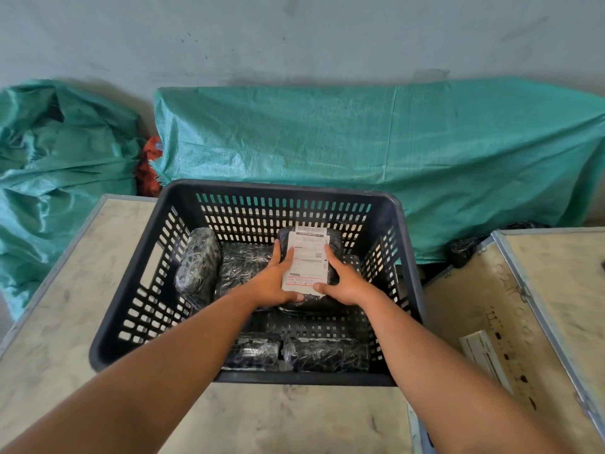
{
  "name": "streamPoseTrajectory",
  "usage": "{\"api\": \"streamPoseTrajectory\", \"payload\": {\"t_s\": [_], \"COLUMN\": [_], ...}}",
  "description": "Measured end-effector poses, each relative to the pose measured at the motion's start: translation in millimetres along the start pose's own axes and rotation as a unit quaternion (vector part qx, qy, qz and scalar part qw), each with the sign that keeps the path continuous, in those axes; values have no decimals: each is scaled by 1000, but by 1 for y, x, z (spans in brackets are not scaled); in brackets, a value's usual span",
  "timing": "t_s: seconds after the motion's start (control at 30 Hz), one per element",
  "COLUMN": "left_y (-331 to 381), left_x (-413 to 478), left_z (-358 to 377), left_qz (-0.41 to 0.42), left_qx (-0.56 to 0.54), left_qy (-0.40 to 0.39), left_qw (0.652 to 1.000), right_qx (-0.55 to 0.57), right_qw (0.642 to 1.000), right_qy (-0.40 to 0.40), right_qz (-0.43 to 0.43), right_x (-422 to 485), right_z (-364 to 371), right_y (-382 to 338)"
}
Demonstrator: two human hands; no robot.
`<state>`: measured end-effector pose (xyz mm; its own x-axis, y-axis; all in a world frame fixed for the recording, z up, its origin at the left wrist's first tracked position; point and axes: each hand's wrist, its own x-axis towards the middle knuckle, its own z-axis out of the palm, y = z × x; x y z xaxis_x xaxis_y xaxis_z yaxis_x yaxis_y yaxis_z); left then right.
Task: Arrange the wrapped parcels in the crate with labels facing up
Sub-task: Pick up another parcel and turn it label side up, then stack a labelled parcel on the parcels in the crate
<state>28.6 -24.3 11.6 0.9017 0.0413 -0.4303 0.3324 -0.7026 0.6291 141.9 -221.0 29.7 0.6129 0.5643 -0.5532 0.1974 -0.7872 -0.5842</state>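
Placing step: left hand and right hand clasping labelled parcel, label up, near crate far right corner; next, lowering flat among wrapped parcels, then releasing

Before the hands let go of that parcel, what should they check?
1. Label on the held parcel faces up: ok.
2. Both hands, left hand and right hand, grip it: ok.
3. Parcel is inside the crate: ok.
4. Parcel lies flat on the crate floor: cannot tell.
5. Labels up on the other parcels, like the upright parcel and the near parcels: not ok, none showing.
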Motion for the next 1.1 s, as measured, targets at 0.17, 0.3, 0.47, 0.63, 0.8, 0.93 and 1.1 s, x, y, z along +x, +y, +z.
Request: {"api": "streamPoseTrajectory", "payload": {"t_s": [0.17,0.3,0.47,0.63,0.8,0.93,1.1], "left_y": [9,27,57,74,68,61,52], "left_x": [3,0,-16,-52,-81,-85,-90], "left_z": [1,1,-28,-47,-35,-24,-13], "left_qz": [-23,-72,-48,34,75,64,62], "left_qx": [35,49,32,-26,-37,-82,-104], "left_qy": [26,60,108,103,-38,-27,-116], "left_qw": [999,994,992,994,996,994,986], "right_qx": [11,-26,34,48,-34,-91,-79], "right_qw": [1000,998,994,996,986,974,982], "right_qy": [11,50,86,21,-147,-190,-138], "right_qz": [-1,8,-53,-75,-75,-83,-104], "right_x": [1,-1,-36,-92,-118,-115,-109], "right_z": [2,-4,-33,-58,-37,-11,-15], "right_y": [1,-10,-29,-15,-7,-4,-6]}}
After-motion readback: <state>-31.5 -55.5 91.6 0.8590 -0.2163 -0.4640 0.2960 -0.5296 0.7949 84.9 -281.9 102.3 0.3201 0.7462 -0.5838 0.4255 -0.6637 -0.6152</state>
